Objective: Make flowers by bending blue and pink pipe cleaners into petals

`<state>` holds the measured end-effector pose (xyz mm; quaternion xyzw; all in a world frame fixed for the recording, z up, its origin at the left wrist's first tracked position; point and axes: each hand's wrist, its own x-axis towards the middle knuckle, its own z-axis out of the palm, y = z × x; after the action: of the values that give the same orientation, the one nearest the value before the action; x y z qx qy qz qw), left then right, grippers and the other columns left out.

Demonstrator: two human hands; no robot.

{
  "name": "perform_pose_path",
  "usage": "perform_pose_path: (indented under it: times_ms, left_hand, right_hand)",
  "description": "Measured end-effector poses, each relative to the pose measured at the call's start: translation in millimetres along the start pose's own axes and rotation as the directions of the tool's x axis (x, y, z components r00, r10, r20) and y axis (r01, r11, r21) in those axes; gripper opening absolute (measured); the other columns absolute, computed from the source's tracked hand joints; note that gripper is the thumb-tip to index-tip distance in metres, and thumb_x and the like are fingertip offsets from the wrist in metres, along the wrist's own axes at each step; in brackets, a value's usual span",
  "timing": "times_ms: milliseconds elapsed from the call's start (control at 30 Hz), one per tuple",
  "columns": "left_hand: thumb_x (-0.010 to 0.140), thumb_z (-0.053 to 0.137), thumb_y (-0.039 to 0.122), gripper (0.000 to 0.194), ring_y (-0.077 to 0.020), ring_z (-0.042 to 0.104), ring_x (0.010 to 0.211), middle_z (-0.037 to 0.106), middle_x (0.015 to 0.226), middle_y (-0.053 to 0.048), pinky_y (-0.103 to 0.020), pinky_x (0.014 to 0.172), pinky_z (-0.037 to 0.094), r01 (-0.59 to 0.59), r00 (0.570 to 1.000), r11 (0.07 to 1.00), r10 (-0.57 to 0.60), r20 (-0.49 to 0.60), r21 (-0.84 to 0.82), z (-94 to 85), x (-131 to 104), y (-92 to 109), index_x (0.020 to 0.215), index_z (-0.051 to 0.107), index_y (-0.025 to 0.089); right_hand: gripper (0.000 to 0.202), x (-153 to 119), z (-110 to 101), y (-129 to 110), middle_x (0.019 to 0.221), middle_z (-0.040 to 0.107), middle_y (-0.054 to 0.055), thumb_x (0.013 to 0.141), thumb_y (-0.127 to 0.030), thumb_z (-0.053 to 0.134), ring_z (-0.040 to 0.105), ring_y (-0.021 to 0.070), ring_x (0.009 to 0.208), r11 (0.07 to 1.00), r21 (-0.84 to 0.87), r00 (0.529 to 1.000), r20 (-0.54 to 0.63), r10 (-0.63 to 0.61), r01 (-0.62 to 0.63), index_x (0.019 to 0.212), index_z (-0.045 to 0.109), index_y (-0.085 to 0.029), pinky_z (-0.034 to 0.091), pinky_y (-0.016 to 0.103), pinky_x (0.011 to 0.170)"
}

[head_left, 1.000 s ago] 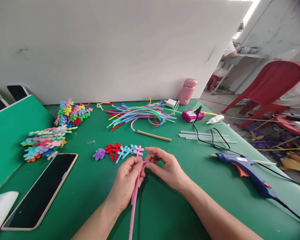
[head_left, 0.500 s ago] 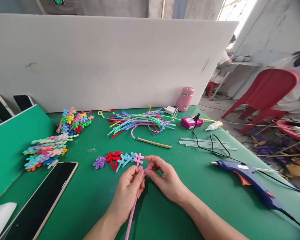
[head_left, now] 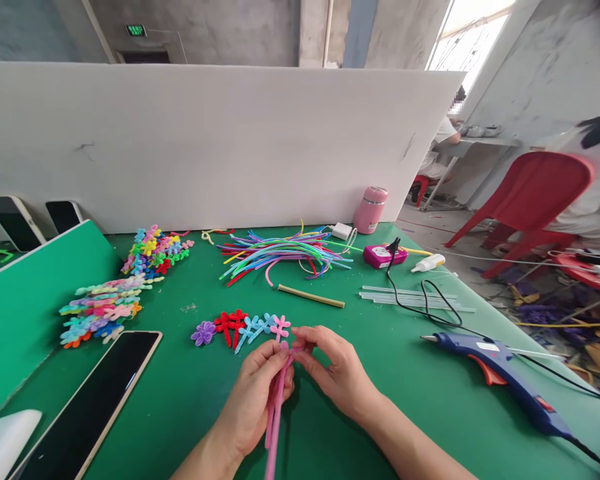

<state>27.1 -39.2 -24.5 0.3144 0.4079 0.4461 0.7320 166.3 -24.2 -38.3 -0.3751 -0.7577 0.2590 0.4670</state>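
My left hand pinches a pink pipe cleaner, whose strands hang down toward the front of the table. Thumb and fingers of my right hand close on the upper part of the same pipe cleaner, right beside my left fingertips. Just beyond them lies a pink flower, in a row with blue shapes, red shapes and a purple flower.
Behind lie a bundle of pipe cleaners and a thin stick. Flower piles and a phone are left; a glue gun, cord and glue sticks are right. A pink bottle stands at the back.
The view has tilted up slightly. The pink pipe cleaner now shows two strands hanging below my left hand, where one showed before. Both hands remain close together on it.
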Motion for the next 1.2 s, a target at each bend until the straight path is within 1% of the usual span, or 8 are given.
perform_pose_path:
  times_ms: [33, 100, 233, 367, 600, 733, 1033, 1200]
  left_hand:
    - [0.076, 0.054, 0.028, 0.020, -0.0050, 0.034, 0.045, 0.040, 0.049, 0.006, -0.018, 0.043, 0.025, -0.010, 1.000, 0.999, 0.011, -0.012, 0.031, -0.1, 0, -1, 0.062, 0.046, 0.016]
    - [0.076, 0.054, 0.030, 0.021, -0.0058, 0.034, 0.046, 0.040, 0.050, 0.006, -0.018, 0.044, 0.026, -0.059, 0.997, 0.986, 0.065, -0.035, 0.153, -0.6, -1, -2, 0.062, 0.046, 0.017]
    - [0.078, 0.050, 0.036, 0.026, -0.0067, 0.033, 0.045, 0.041, 0.051, 0.005, -0.019, 0.042, 0.026, -0.153, 0.977, 0.887, 0.201, -0.066, 0.436, -0.7, -2, -3, 0.060, 0.044, 0.017]
    - [0.078, 0.047, 0.037, 0.028, -0.0076, 0.033, 0.046, 0.040, 0.051, 0.005, -0.020, 0.043, 0.027, -0.201, 0.959, 0.802, 0.279, -0.054, 0.563, 1.8, -4, -1, 0.059, 0.043, 0.018]
    - [0.079, 0.045, 0.035, 0.026, -0.0084, 0.033, 0.048, 0.039, 0.053, 0.005, -0.019, 0.044, 0.028, -0.232, 0.943, 0.786, 0.327, -0.067, 0.573, 5.0, -6, -3, 0.060, 0.043, 0.018]
    - [0.080, 0.045, 0.035, 0.026, -0.0082, 0.031, 0.048, 0.037, 0.053, 0.005, -0.019, 0.044, 0.027, -0.234, 0.944, 0.788, 0.324, -0.060, 0.569, 3.6, -6, -5, 0.060, 0.043, 0.018]
    - [0.080, 0.045, 0.035, 0.027, -0.0082, 0.032, 0.048, 0.037, 0.053, 0.005, -0.020, 0.045, 0.028, -0.245, 0.940, 0.792, 0.335, -0.062, 0.560, 5.2, -7, -4, 0.059, 0.042, 0.018]
    - [0.078, 0.047, 0.034, 0.027, -0.0083, 0.033, 0.048, 0.039, 0.051, 0.005, -0.019, 0.045, 0.028, -0.248, 0.937, 0.791, 0.343, -0.069, 0.560, 4.4, -6, -4, 0.058, 0.044, 0.018]
  right_hand:
    - [0.024, 0, 0, 0, 0.082, 0.062, 0.005, 0.080, -0.021, 0.051, 0.056, 0.0161, 0.071, 1.000, 0.010, 1.000, -0.005, 0.014, -0.014, 0.104, 0.053, -0.024, 0.046, 0.030, 0.067]
    - [0.025, 0, 1, 0, 0.082, 0.061, 0.004, 0.080, -0.021, 0.051, 0.055, 0.0154, 0.071, 0.996, 0.052, 0.997, -0.009, 0.074, -0.074, 0.105, 0.052, -0.023, 0.046, 0.029, 0.068]
    - [0.027, 0, 2, -2, 0.073, 0.056, 0.001, 0.079, -0.020, 0.050, 0.052, 0.0127, 0.066, 0.962, 0.161, 0.976, 0.043, 0.215, -0.220, 0.107, 0.049, -0.020, 0.044, 0.026, 0.066]
    - [0.024, 0, 4, -6, 0.071, 0.049, -0.001, 0.082, -0.019, 0.044, 0.047, 0.0112, 0.065, 0.936, 0.221, 0.962, 0.094, 0.258, -0.273, 0.105, 0.046, -0.019, 0.041, 0.024, 0.063]
    - [0.020, -4, 12, -7, 0.073, 0.047, -0.001, 0.084, -0.023, 0.042, 0.045, 0.0112, 0.067, 0.864, 0.400, 0.949, 0.053, 0.312, -0.307, 0.103, 0.042, -0.019, 0.039, 0.025, 0.064]
    - [0.019, -4, 17, -6, 0.073, 0.046, -0.001, 0.084, -0.026, 0.042, 0.044, 0.0110, 0.067, 0.813, 0.493, 0.938, 0.017, 0.346, -0.309, 0.102, 0.040, -0.020, 0.038, 0.024, 0.063]
    - [0.018, -5, 22, -8, 0.071, 0.045, -0.002, 0.084, -0.030, 0.044, 0.043, 0.0107, 0.066, 0.778, 0.551, 0.926, -0.024, 0.377, -0.302, 0.098, 0.040, -0.020, 0.037, 0.024, 0.063]
    - [0.021, -4, 23, -9, 0.068, 0.044, -0.003, 0.082, -0.034, 0.046, 0.042, 0.0100, 0.062, 0.744, 0.583, 0.909, -0.025, 0.416, -0.325, 0.096, 0.040, -0.020, 0.036, 0.022, 0.058]
